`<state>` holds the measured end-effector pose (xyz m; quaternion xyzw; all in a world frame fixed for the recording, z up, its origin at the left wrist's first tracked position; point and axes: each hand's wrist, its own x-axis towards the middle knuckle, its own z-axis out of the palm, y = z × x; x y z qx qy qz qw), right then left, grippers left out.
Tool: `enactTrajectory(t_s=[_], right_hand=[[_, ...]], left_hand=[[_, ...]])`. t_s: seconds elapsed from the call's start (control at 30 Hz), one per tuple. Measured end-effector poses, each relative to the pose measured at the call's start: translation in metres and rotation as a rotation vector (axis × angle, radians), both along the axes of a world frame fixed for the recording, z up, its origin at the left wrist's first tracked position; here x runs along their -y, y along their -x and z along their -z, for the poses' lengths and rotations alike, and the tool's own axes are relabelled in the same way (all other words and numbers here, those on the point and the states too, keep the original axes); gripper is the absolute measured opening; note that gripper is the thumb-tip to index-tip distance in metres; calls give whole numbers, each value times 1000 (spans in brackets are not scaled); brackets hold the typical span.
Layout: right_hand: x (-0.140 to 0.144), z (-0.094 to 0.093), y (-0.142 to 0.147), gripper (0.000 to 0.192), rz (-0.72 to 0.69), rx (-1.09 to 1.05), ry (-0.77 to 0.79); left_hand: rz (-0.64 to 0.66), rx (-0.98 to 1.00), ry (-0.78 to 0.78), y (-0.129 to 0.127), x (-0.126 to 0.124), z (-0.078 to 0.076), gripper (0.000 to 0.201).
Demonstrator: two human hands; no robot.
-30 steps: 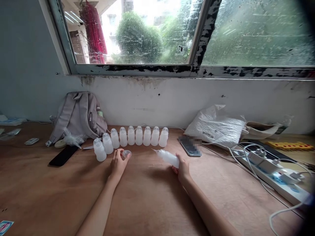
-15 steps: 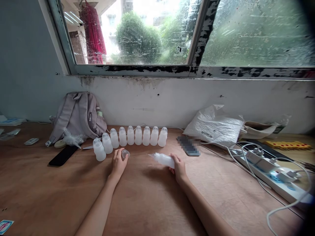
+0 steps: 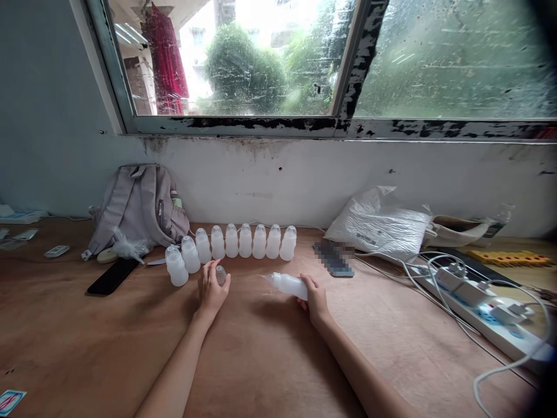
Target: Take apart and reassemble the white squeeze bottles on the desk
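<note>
My left hand (image 3: 213, 290) is closed on a small clear cap (image 3: 221, 275), held between thumb and fingers just above the table. In my right hand (image 3: 315, 299) lies a translucent white squeeze bottle (image 3: 289, 284), tilted nearly flat. Its thin pointed nozzle faces left, toward the cap, with a gap between the two. Behind both hands, several similar white bottles (image 3: 245, 242) with clear caps stand upright in a curved row. The leftmost bottle (image 3: 176, 268) is nearest my left hand.
A grey backpack (image 3: 139, 203) leans on the wall at left, with a black phone (image 3: 112, 277) before it. Another phone (image 3: 334, 259) lies right of the bottles. A silvery plastic bag (image 3: 378, 223) and a white power strip (image 3: 483, 310) with looping cables occupy the right side.
The cap has turned slightly in my left hand, and its fingers have shifted a little. My right hand and the squeeze bottle are nearly unmoved.
</note>
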<state>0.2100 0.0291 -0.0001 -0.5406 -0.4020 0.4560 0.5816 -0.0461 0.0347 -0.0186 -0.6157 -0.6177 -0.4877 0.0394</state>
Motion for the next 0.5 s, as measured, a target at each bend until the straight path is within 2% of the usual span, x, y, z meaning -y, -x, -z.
enactTrajectory(t_s=[0.07,0.17,0.27,0.37,0.43,0.5], right_hand=[[3,-3,4,28,-22,-57,23],[9,-6,13,30,-104,-187,108],[16,-5,24,35,-258,-260,192],[24,-1,35,38,-400,-269,281],[30,1,41,40,-444,-279,348],[34,0,45,40,-435,-272,368]], left_hand=[[89,39,-34,-8,5,-6,42],[340,126,-21,-23,16,-13,45],[625,266,93,-43,32,-19,56],[872,525,201,-63,51,-29,62],[908,763,225,-75,60,-39,51],[867,945,234,-85,66,-49,38]])
